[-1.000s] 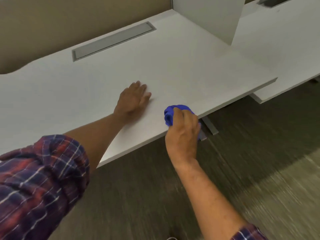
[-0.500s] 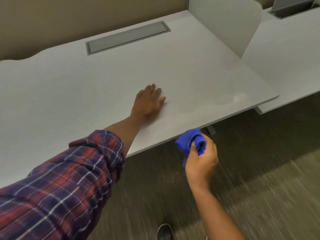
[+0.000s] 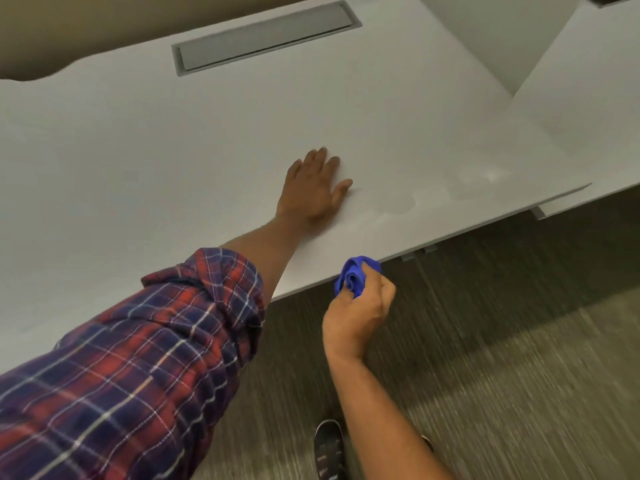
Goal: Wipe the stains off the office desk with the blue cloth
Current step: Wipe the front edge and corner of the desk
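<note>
The right hand (image 3: pixel 360 317) grips the blue cloth (image 3: pixel 353 277), bunched into a wad with the fingers curled round it; it sits just off the front edge of the office desk (image 3: pixel 173 150), over the carpet (image 3: pixel 519 341) rather than on the top; the cloth is close to the edge but does not seem to touch the surface. The left hand (image 3: pixel 315 188) lies palm down on the desk, fingers straight and a little spread, holding nothing; it looks like a brace. To the right of it, towards the front right corner, pale cloudy smears (image 3: pixel 485 178) show on the white top; I cannot tell whether they are stains or damp wipe marks. As I judge it, the work stands between strokes, with the cloth off the desk and the wiping unfinished. The next move calls for bringing the wad up over the edge, setting it on the smeared patch, and rubbing firmly towards the corner; the left hand is clear of that patch, so it need not shift.
</note>
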A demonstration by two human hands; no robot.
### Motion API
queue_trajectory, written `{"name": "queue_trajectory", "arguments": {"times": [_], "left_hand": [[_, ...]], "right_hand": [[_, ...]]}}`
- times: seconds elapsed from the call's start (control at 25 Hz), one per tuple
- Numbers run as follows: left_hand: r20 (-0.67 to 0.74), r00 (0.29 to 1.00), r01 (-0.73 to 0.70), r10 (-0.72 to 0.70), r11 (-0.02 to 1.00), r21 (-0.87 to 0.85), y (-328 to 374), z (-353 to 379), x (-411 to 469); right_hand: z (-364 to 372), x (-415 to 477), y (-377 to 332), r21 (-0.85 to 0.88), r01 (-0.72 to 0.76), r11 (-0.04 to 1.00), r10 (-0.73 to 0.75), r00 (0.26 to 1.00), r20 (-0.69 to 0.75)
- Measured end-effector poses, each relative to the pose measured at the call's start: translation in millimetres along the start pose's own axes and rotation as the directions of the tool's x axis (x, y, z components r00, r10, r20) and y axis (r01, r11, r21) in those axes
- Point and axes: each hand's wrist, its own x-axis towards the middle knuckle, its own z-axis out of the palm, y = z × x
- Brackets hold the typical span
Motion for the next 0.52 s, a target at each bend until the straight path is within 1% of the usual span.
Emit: {"name": "queue_trajectory", "arguments": {"times": [0.12, 0.2, 0.28, 0.36, 0.44, 0.52], "left_hand": [[0.004, 1.000, -0.011, 0.011, 1.000, 0.000, 1.7, -3.1, -2.1], [-0.002, 1.000, -0.011, 0.011, 1.000, -0.010, 1.6, -3.4, -4.4], [-0.008, 1.000, -0.003, 0.003, 1.000, -0.021, 1.4, -3.2, -4.1], [-0.019, 1.000, -0.003, 0.003, 1.000, -0.021, -0.1, -0.9, -4.2], [-0.035, 0.999, -0.012, 0.011, 1.000, -0.014, -2.2, 2.1, -5.6], [-0.054, 0.998, -0.012, 0.011, 1.000, -0.023, -3.4, 3.4, -3.8]], "right_hand": [[-5.5, -16.2, -2.3, -0.024, 0.059, 0.998, -0.055, 0.988, 0.142], [-25.3, -3.7, -3.7, -0.009, 0.064, 0.998, -0.062, 0.980, 0.191], [-56.5, 31.1, -9.9, 0.065, 0.024, 0.998, -0.032, 0.992, 0.125], [-91.0, 80.4, -20.3, 0.091, 0.046, 0.995, -0.047, 0.999, 0.004], [-120.1, 138.3, -40.0, 0.056, 0.138, 0.989, -0.133, 0.987, -0.087], [-141.4, 202.8, -60.4, -0.056, 0.260, 0.964, -0.265, 0.953, -0.144]]}}
